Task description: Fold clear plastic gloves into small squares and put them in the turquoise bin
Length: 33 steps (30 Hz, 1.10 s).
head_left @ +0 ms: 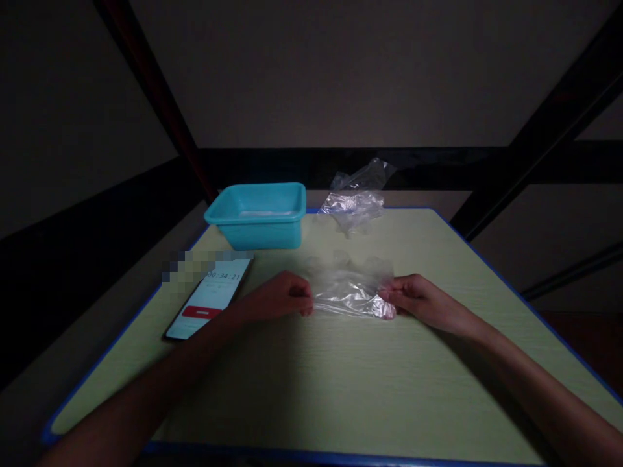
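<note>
A clear plastic bag point(348, 292) is stretched sideways between my two hands, low over the middle of the table. My left hand point(287, 295) pinches its left edge, fingers closed. At the other end, my right hand point(413, 298) grips the bag between thumb and fingers. The plastic is wrinkled and shiny, and its far edge looks blurred. Beyond it, a second crumpled clear plastic bag point(355, 201) lies at the table's far edge, part of it standing up.
A turquoise plastic basin point(263, 227) stands at the far left of the table. Nearer to me lies a phone point(211, 298) with a lit timer screen, close to my left forearm. The pale table point(360, 395) has a blue rim. Behind it rises a dark wall point(350, 78).
</note>
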Tool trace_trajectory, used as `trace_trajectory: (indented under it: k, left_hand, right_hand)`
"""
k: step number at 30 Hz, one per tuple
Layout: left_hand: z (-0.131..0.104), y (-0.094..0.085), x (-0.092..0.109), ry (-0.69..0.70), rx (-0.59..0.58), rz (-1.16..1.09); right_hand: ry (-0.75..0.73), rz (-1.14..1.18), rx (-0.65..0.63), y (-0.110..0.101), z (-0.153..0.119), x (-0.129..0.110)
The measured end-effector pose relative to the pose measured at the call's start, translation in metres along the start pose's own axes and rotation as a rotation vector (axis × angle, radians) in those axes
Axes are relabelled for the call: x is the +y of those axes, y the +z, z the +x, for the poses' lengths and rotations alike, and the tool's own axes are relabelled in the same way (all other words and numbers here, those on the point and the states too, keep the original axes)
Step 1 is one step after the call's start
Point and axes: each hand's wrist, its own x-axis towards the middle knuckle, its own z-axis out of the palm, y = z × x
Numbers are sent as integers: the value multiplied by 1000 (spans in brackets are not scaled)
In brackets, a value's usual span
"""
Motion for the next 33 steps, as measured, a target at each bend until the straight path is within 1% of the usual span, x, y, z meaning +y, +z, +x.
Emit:
trace_trajectory:
  k: [5,8,14,16,18,22,26,28,33]
  left_hand:
    - [2,3,-3,-15,36,-43]
    - [3,7,-6,-7,77,-50]
    - [1,14,-9,-37,212,-70]
    - [-1,14,-8,-22,244,-61]
    - [-4,13,-9,3,264,-53]
    - [-10,10,-12,5,288,-50]
    - [-12,10,-13,-9,297,-90]
    - [-12,11,-14,-3,301,-97]
    - [-10,14,-12,-3,321,-66]
  right_hand:
    - [19,15,76,5,3,3]
    - [33,46,121,9,3,3]
    - [47,99,304,16,5,3]
    - [38,114,358,17,4,3]
    - [17,125,384,17,2,2]
    - [-32,130,367,13,-6,2]
    - [-52,123,239,7,-12,7]
    - [-57,113,202,7,-13,11]
    - [-78,90,240,8,-11,11]
